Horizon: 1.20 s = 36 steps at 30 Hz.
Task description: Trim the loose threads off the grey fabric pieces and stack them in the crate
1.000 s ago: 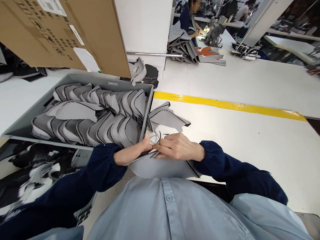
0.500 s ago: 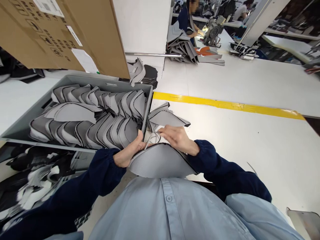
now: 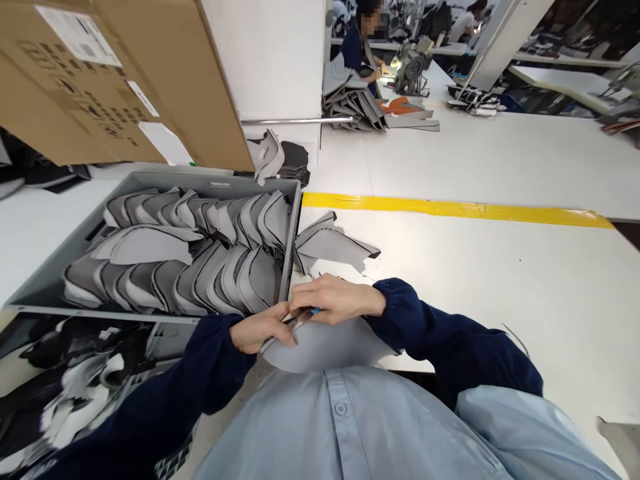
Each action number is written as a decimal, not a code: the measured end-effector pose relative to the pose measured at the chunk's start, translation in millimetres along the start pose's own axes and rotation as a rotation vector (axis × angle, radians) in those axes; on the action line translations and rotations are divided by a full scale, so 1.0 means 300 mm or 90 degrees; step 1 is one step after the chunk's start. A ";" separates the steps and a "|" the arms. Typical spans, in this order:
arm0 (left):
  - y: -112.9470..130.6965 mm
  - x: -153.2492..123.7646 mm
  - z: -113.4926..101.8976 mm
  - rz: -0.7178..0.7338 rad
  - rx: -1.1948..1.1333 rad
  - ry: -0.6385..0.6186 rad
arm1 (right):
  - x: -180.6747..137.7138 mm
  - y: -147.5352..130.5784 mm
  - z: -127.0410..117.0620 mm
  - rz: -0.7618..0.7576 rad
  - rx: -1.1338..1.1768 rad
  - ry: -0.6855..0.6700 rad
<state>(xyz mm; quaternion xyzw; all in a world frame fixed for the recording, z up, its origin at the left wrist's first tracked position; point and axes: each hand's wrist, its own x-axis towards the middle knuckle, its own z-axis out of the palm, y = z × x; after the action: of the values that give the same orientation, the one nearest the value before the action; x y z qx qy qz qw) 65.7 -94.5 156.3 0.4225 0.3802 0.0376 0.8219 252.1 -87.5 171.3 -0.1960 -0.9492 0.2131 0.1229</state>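
A curved grey fabric piece with a dark edge lies in front of my shirt, at the table's near edge. My left hand grips its left end, thumb on top. Over its upper edge, my right hand is closed around a small tool with a blue part; the fingers hide most of it, so its kind is unclear. Both hands' fingertips meet at the edge of the piece. Just beyond them, another grey fabric piece with black edging rests on the white table.
To the left, a grey plastic crate holds rows of similar curved pieces. A cardboard box stands behind it. Yellow tape crosses the table. Farther back, a person in dark blue sits by a sewing machine.
My right hand has moved slightly left and down to my left hand, and the blue-parted tool now shows in it. The loose pale threads seen between the hands are now hidden.
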 end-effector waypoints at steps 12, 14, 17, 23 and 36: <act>-0.034 -0.076 -0.076 0.125 0.170 0.132 | -0.134 0.367 0.106 0.561 -0.195 0.107; -0.013 -0.177 -0.172 0.122 0.207 0.289 | -0.203 0.453 0.129 0.632 -0.193 0.083; 0.033 -0.320 -0.354 0.181 0.334 0.582 | -0.263 0.537 0.173 0.725 -0.189 0.068; 0.043 -0.307 -0.539 0.324 0.786 0.967 | -0.198 0.613 0.236 0.804 -0.201 0.075; -0.029 0.165 -0.227 0.455 0.940 0.513 | -0.245 0.343 0.110 0.499 -0.241 0.120</act>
<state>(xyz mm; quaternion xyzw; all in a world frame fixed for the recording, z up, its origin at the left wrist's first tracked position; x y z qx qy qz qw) 53.8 -35.8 96.5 0.8885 0.4125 0.1815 0.0871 340.1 -44.9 84.6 -0.5785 -0.8102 0.0475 0.0810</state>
